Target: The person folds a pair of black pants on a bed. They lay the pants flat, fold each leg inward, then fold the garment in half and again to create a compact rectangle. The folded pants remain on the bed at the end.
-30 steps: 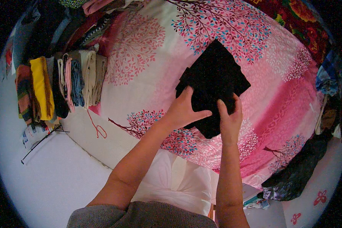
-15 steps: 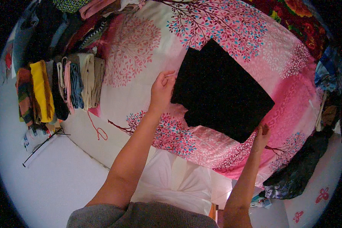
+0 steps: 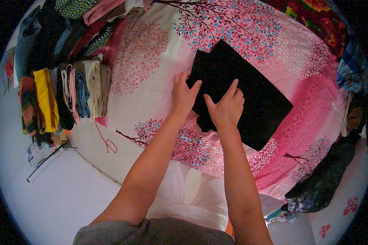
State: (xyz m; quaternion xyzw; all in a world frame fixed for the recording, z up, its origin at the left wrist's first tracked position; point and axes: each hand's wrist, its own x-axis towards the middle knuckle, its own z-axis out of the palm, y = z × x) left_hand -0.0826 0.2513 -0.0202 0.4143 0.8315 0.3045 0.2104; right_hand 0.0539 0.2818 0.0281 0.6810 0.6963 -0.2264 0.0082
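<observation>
A black folded garment [image 3: 253,94] lies flat on a pink and white bedspread with printed trees; its exact kind cannot be made out. At the garment's left edge is my left hand [image 3: 184,93], its thumb spread from the fingers and reaching over the black cloth. My right hand [image 3: 227,107] rests on the garment's near left part, with fingers stretched out and thumb apart. Neither hand grips anything.
Folded clothes [image 3: 75,94] stand in a row at the left, a yellow one [image 3: 47,100] among them. Dark jeans [image 3: 28,36] lie behind. A dark garment [image 3: 323,179] hangs over the right edge of the bedspread [image 3: 131,102]. A red cord [image 3: 104,139] lies near the left.
My right hand has left the garment's near right corner and moved left onto the cloth. My left hand has opened, its thumb now over the garment's edge.
</observation>
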